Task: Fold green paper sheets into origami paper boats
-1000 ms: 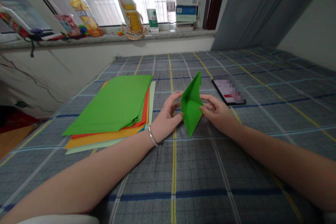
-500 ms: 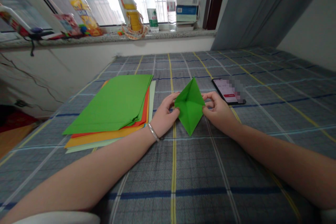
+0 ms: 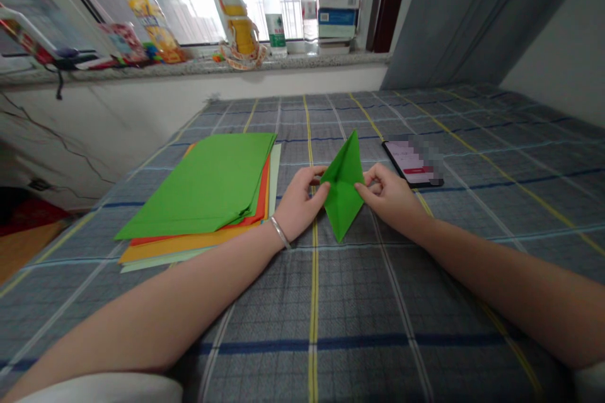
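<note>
A folded piece of green paper point(image 3: 343, 192), shaped like a narrow diamond with creases across its middle, is held up just over the plaid cloth. My left hand point(image 3: 305, 201) pinches its left corner, thumb in front and fingers behind. On the opposite corner, my right hand point(image 3: 385, 195) grips with thumb and forefinger. A silver bangle point(image 3: 280, 232) circles my left wrist. The fingers behind the paper are partly hidden.
Left of my hands lies a stack of coloured paper point(image 3: 203, 186), green on top. A phone point(image 3: 411, 164) rests beyond my right hand on the plaid cloth point(image 3: 265, 327). Bottles, including a green-capped bottle point(image 3: 274, 19), and boxes point(image 3: 337, 16) line the windowsill.
The side corners of the green paper have come closer together, so the diamond is narrower and more folded. Its top tip leans further right. My right hand has moved slightly left.
</note>
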Available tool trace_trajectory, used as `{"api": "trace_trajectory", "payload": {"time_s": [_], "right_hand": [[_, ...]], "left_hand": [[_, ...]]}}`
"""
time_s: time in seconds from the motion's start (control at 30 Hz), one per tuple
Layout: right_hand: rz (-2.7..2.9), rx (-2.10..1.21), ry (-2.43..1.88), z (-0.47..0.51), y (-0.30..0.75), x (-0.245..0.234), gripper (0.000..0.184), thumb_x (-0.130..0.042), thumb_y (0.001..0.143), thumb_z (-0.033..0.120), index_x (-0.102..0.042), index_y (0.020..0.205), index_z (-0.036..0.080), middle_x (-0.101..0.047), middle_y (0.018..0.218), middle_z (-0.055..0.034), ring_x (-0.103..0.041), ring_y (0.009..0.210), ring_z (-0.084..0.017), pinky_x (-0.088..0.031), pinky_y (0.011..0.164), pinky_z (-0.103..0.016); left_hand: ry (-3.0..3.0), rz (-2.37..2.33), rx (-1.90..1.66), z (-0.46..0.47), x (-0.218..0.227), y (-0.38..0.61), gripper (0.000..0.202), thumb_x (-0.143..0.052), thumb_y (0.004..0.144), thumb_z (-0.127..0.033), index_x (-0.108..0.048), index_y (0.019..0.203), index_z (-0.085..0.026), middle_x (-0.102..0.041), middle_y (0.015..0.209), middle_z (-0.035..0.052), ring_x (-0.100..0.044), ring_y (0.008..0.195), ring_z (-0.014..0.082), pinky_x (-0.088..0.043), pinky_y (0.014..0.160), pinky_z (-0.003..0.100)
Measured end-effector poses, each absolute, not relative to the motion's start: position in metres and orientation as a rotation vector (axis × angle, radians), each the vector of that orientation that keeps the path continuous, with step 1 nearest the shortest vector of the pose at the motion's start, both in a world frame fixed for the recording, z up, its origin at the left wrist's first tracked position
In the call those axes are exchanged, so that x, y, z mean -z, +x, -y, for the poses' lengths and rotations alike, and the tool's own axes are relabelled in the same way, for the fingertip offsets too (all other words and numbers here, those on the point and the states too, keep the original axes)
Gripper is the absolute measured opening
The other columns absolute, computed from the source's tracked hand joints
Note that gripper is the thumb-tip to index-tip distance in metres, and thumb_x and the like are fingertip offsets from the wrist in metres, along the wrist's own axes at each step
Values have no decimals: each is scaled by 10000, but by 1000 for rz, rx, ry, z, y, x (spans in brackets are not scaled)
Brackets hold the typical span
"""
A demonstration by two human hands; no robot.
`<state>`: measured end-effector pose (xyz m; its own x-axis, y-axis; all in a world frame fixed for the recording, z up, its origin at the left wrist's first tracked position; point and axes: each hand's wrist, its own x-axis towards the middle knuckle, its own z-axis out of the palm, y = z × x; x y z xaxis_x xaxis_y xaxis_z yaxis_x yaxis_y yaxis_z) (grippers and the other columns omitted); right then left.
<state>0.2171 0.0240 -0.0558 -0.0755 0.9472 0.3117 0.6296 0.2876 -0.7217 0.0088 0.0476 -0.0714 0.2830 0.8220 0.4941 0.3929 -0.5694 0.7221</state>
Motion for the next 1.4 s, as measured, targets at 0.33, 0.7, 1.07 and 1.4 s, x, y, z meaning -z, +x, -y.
{"api": "trace_trajectory", "payload": {"time_s": [0.33, 0.7, 1.07, 1.4], "right_hand": [[1920, -335, -1486, -18, 217, 49, 227, -598, 826, 403, -485, 726, 232, -718, 796, -34, -632, 621, -170, -407, 544, -274], [1998, -155, -1535, -21, 228, 54, 217, -599, 811, 340, -449, 696, 235, -742, 883, -17, -648, 668, -189, -376, 534, -281], [2036, -172, -1366, -31, 241, 57, 59, -604, 825, 266, -578, 854, 222, -629, 794, -13, -588, 712, -164, -418, 595, -280], [2234, 37, -1326, -33, 251, 52, 75, -551, 822, 224, -538, 748, 225, -679, 893, -35, -616, 861, -206, -452, 703, -321]], "left_hand": [[2051, -1312, -921, -53, 68, 5, 377, -533, 843, -247, -549, 1211, -168, -684, 1044, 63, -651, 933, 215, -520, 875, 386], [2172, -1270, -730, -53, 61, -5, 408, -421, 879, -208, -628, 1229, -185, -718, 1074, 46, -665, 985, 220, -515, 913, 376], [2293, -1152, -916, -60, 68, -7, 384, -430, 923, -286, -624, 1240, -189, -696, 1156, 58, -639, 1063, 209, -490, 959, 354], [2547, -1235, -696, -55, 61, -11, 397, -367, 956, -219, -573, 1291, -163, -662, 1037, 84, -622, 985, 201, -497, 920, 361]]}}
